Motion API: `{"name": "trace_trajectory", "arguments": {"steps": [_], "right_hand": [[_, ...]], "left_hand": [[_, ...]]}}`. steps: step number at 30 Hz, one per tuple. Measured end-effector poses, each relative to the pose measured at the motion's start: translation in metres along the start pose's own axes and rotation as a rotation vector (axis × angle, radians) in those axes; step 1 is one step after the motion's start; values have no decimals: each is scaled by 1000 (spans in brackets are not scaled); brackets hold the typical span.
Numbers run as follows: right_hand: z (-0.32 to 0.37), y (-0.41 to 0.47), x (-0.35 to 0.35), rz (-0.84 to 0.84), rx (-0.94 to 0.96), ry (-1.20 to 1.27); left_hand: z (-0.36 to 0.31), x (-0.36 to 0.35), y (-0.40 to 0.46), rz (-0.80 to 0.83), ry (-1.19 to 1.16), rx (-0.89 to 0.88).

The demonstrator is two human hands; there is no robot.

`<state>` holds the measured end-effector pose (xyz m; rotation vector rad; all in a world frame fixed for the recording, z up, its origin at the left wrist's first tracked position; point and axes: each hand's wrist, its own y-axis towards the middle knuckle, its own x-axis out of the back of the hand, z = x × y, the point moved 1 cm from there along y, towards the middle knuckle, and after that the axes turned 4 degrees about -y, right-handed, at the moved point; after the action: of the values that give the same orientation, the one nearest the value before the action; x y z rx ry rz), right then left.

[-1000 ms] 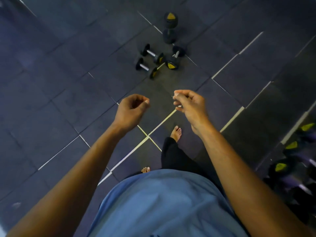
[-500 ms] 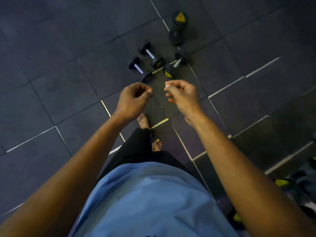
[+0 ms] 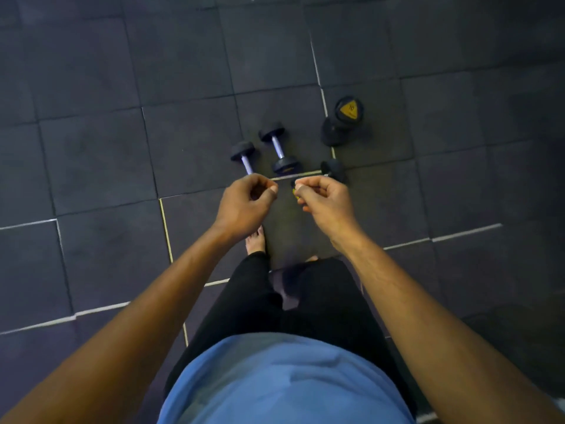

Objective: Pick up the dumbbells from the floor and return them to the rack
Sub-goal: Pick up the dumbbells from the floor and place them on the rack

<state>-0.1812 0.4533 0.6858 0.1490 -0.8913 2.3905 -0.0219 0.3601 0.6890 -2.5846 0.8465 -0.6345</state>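
Several black dumbbells lie on the dark rubber floor ahead of me. The leftmost small dumbbell has its near end hidden behind my left hand. A second small dumbbell lies beside it. A third small one is partly hidden by my right hand. A big dumbbell with a yellow end label stands further back on the right. Both hands are held out above the floor with fingers curled to the thumb, holding nothing. The rack is out of view.
Dark floor tiles with pale seams spread all around. My bare feet stand just short of the dumbbells, below black trousers and a blue shirt.
I have turned and stepped closer to the dumbbells, which now sit right past my hands. The rack at the right edge has left the view. Both hands stay curled.
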Motion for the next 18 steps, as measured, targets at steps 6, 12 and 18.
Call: {"name": "trace_trajectory", "arguments": {"steps": [6, 12, 18], "right_hand": [[20, 120, 35, 135, -11, -125], [27, 235, 64, 321, -59, -277], [6, 342, 69, 429, -90, -447]], "left_hand": [[-19, -34, 84, -143, -79, 101], [-16, -91, 153, -316, -247, 293], [11, -157, 229, -436, -457, 469]]}}
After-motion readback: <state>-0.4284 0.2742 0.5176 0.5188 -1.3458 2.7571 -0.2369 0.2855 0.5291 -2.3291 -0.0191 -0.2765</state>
